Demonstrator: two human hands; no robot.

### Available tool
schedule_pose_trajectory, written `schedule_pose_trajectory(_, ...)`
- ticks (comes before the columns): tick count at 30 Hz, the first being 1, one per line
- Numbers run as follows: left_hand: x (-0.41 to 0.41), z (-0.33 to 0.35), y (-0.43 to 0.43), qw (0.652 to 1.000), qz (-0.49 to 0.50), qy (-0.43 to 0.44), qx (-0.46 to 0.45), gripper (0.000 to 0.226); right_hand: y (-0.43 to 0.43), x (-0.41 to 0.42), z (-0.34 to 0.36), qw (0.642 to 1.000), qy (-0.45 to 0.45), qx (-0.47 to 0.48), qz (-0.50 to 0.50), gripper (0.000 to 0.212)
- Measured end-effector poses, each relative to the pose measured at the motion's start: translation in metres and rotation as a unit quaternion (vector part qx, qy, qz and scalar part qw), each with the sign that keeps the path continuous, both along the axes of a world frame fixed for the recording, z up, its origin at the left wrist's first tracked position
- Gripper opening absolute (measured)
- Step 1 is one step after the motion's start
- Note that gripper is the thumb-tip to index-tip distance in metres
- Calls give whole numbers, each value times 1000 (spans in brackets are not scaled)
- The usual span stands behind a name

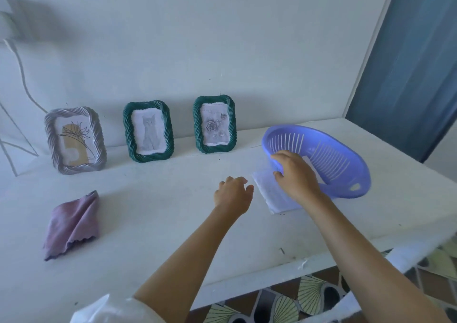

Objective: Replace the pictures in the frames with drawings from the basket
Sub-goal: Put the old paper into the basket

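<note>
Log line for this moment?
right hand grips tilted basket | left hand free over table | paper sheet by basket | silver frame, cat frame, roses frame upright

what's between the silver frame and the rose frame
A green frame holding a cat drawing stands between the silver frame and the rose frame, seen in the head view.

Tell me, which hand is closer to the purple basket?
The right hand: it grips the near rim of the purple basket. The left hand hovers above the table, off to the basket's left, not touching it.
</note>
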State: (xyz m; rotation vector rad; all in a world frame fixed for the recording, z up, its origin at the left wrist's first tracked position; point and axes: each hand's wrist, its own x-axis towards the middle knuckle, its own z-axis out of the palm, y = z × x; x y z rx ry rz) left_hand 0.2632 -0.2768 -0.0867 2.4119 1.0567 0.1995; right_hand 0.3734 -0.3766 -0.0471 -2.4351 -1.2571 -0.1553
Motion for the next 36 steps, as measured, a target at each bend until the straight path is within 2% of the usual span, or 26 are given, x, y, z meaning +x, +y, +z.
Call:
schedule_pose_trajectory(2,15,-5,-11,999,15,4,-36,42,-10,14,3,1000,-1,-2,-1,43)
schedule_pose_trajectory(6,44,-15,-34,994,66,20,-90,40,-25,34,4,997,75,-21,20,42)
schedule_pose_trajectory(10,64,-21,-48,990,109,13,-87,35,-31,41,0,986,152,-22,59,36)
schedule_pose_trajectory(14,77,-20,-50,977,167,-15,-133,33,-34,44,-1,985,153,-21,81,33)
schedule_pose_trajectory(21,89,-16,-44,932,243,-80,-258,35,-33,47,-6,985,147,-20,93,38)
schedule_pose_trajectory(25,89,-12,-38,889,268,-167,-332,14,-32,48,-6,983,152,-16,99,38)
schedule_pose_trajectory(28,87,-8,-36,860,271,-230,-365,9,-32,49,-6,983,153,-15,105,38)
schedule_pose_trajectory(31,84,-4,-35,852,257,-256,-377,46,-32,49,-6,983,152,-18,104,37)
schedule_pose_trajectory(36,73,11,-23,867,258,-274,-326,47,-31,46,-3,983,155,-30,94,37)
